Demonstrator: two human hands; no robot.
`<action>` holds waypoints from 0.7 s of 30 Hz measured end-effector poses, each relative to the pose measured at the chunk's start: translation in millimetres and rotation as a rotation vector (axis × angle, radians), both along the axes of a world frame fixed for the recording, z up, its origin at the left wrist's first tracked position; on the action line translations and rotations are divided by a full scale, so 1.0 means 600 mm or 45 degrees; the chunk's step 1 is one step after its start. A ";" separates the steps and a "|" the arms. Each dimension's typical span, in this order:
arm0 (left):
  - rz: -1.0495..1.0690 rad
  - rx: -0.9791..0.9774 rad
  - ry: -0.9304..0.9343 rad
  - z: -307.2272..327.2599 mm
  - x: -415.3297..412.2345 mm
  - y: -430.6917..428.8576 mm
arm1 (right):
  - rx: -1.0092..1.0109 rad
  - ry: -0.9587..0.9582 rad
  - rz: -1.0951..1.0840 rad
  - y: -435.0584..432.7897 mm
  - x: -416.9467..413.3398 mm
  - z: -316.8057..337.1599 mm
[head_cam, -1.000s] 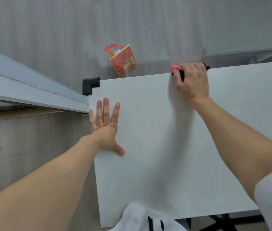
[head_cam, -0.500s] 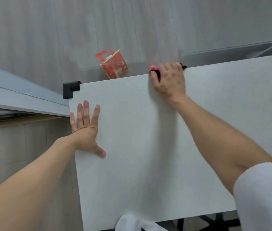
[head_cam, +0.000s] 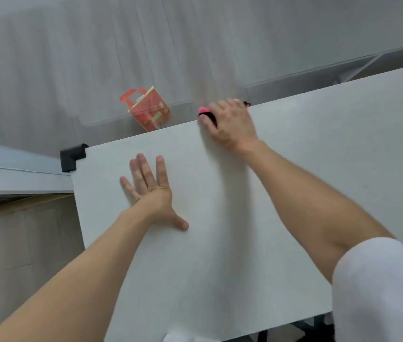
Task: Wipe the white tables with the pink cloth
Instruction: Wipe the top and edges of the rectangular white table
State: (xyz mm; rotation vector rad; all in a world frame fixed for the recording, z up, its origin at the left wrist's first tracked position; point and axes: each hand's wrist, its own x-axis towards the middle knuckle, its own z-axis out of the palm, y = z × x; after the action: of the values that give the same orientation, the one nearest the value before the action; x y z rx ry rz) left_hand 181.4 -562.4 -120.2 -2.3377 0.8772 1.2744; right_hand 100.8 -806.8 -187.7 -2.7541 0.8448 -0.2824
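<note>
The pink cloth [head_cam: 204, 110] is gripped by the right hand [head_cam: 231, 124] at the white table's [head_cam: 294, 193] far edge, right of the black corner guard [head_cam: 72, 156]; the left hand [head_cam: 151, 191] is laid flat and open, nearer that guard.

Head camera only, wide-angle.
Close above the white table [head_cam: 220, 267], facing down and forward to the floor [head_cam: 72, 58] beyond.

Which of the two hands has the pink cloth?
The right hand, at the far edge of the white table, grips the pink cloth; the left hand lies flat, empty.
</note>
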 end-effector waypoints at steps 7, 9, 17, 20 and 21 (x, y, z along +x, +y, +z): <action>0.050 0.017 0.110 -0.009 0.006 0.001 | -0.119 -0.004 -0.517 -0.090 -0.091 -0.015; 0.038 0.010 0.097 -0.011 0.006 -0.001 | -0.032 -0.135 -0.248 0.046 0.026 -0.021; 0.081 -0.044 0.092 -0.008 0.003 0.003 | 0.042 -0.026 0.092 -0.008 -0.008 -0.004; 0.092 -0.038 0.101 -0.009 0.002 0.005 | -0.004 0.037 -0.195 -0.160 -0.151 0.010; 0.104 -0.039 0.093 -0.007 0.003 0.003 | -0.005 0.044 -0.282 -0.166 -0.157 0.010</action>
State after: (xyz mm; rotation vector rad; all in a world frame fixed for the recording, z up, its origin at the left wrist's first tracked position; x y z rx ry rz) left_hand 183.1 -560.5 -124.2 -2.3865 0.8366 1.3972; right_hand 6.6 -906.5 -181.7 -2.6769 1.1618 -0.2780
